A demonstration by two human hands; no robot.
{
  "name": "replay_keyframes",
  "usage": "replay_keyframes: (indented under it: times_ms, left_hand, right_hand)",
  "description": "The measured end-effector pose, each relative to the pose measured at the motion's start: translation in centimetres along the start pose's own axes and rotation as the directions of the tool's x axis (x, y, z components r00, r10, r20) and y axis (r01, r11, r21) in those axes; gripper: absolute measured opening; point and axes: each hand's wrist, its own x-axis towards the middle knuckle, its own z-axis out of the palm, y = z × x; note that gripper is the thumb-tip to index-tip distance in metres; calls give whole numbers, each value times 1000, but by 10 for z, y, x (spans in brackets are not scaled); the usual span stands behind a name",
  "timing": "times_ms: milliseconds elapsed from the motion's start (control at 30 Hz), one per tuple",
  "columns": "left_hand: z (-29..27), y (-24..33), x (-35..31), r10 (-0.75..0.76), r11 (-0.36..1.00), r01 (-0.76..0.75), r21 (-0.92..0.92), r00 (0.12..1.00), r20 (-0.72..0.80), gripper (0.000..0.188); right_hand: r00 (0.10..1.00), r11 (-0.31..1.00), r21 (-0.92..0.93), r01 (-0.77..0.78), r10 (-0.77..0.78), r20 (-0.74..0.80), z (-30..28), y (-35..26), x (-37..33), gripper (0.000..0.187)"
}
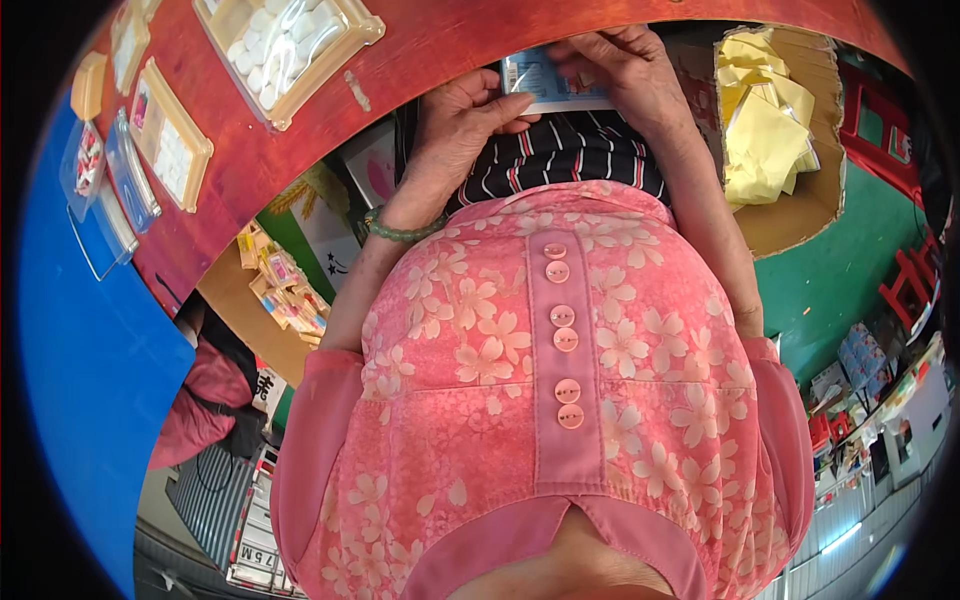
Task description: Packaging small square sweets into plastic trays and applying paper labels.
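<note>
Close to my lap, at the table's near edge, I have a flat blue printed packet with a barcode and a pale lower border. My left hand is closed on its left end, the thumb lying over the front. The fingers of my right hand bend over the packet's upper right part and press on it; their tips are partly hidden. A green bead bracelet circles my left wrist.
The red table carries wooden trays with white round pieces under clear film, and clear plastic cases. At right stands a cardboard box of crumpled yellow paper. Another carton with small packages is below left. Red stools stand on green floor.
</note>
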Motion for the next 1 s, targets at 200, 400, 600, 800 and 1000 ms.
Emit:
replay_keyframes:
  times_ms: [200,400,600,800,1000]
  left_hand:
    - [-5,-4,-5,82,996,-83,15,994,73,22]
    - [-3,-2,-7,94,995,-95,4,989,113,20]
    - [5,5,-5,93,987,-106,124,990,103,19]
    - [6,7,-8,91,982,-102,162,993,71,18]
    - [10,11,-13,49,992,-53,112,998,38,17]
  right_hand:
    - [979,943,-265,-200,204,-15,22,-21,-21,16]
    - [978,939,-282,-197,207,7,27,-18,-33,16]
    - [981,954,-230,-189,196,5,20,-19,-35,17]
    - [981,961,-210,-180,190,31,24,-24,-39,18]
    - [982,943,-282,-180,187,0,29,-24,-43,19]
